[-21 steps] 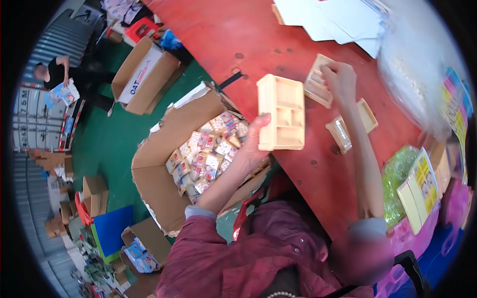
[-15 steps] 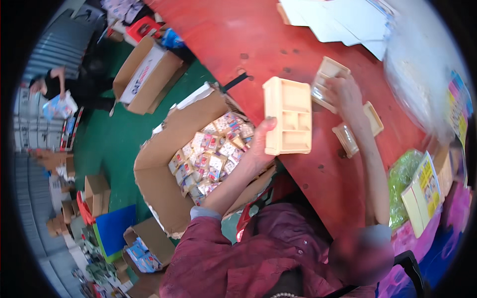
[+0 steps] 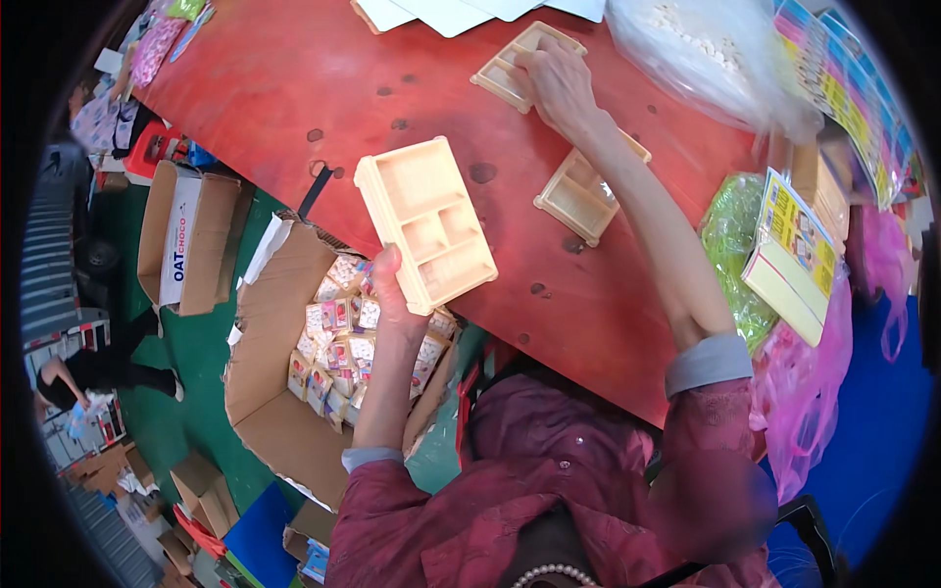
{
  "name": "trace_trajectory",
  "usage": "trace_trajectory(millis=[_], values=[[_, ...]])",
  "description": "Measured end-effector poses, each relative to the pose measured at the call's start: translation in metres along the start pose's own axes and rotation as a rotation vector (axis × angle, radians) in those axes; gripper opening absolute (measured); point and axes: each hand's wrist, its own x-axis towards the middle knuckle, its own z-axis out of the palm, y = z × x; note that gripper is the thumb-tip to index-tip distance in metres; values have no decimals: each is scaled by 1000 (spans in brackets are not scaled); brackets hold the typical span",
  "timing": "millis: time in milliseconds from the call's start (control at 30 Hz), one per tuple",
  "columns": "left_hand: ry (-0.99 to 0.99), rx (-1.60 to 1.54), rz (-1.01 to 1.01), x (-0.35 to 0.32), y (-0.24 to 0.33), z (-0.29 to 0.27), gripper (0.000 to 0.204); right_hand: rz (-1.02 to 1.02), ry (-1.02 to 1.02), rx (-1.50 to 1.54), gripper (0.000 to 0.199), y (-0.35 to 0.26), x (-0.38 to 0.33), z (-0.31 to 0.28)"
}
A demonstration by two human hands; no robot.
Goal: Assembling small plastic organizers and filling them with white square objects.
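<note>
- Left hand [image 3: 394, 289] grips a cream tray [image 3: 423, 188], tilted, over the table [image 3: 274, 93] — one big space, two little, one wide.
- Right hand [image 3: 559, 83] is at another tray [image 3: 498, 80] — can't tell if it grips.

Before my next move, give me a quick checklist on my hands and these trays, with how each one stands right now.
1. Left hand gripping the held tray: ok.
2. Held tray's compartments facing the camera: ok, no contents visible in them.
3. Right hand at the far tray: ok, the hand covers part of it.
4. Right hand pinching something: cannot tell, fingertips hidden.
5. Near tray fully in sight: not ok, the right forearm crosses over it.
6. Carton open: ok, packets show inside.
</note>
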Motion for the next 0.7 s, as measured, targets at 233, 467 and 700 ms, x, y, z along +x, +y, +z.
trace_trajectory(millis=[233,467,700], values=[[107,52,56,-9,0,-3,94,94,-267,24,18,-38,-54,-88],[81,38,57,-3,-2,1,88,84,-427,131,16,-65,-123,-113],[36,28,84,-2,1,-2,87,23,-228,44,15,-56,-108,-84]])
